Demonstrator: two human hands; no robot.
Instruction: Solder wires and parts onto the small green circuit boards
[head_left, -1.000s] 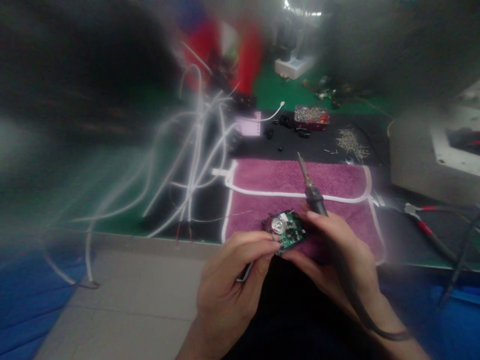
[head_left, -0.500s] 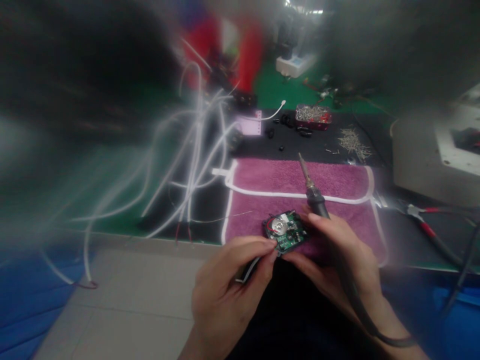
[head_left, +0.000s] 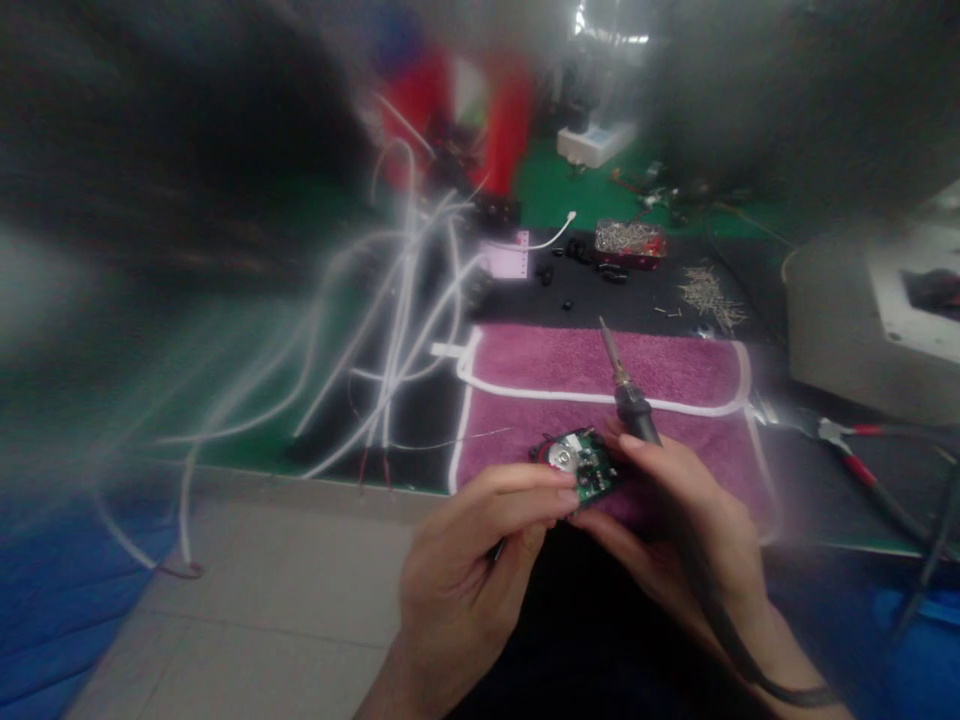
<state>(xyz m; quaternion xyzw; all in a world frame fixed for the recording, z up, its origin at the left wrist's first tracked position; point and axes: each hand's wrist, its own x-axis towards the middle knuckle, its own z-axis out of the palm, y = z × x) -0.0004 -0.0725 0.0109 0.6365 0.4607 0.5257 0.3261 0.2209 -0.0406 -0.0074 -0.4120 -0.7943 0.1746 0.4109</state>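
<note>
Holding the circuit board point(head_left: 592, 468) between both hands, you have changed the position of your left grip point(head_left: 472, 570). Half a second ago its fingertips met at the board's near left edge; now the fingers extend over that corner and cover more of it. The pale-edged item that showed inside the palm is now hidden, save for a dark sliver.

Left grip: narrow, fingers and thumb drawn together. It cannot be told whether they pinch the board itself or a small part at its edge.

Right grip point(head_left: 697, 520): wrapped around the handle of the soldering iron point(head_left: 634, 405), with fingers also bracing the board's right side. This hold is essentially unchanged. The tip points up and away, above the purple towel point(head_left: 547, 355) and apart from the board.

Board position: over the near part of the towel, component side up, silver disc point(head_left: 562, 457) exposed at its far left.

Judgement: the change suggests positioning or steadying by hand, not heating, since the tip is off the work. The covered corner cannot be inspected in this pose. On the tabletop point(head_left: 517, 305), the tray of metal pins point(head_left: 630, 243) stands beyond the towel, well apart from both hands.
</note>
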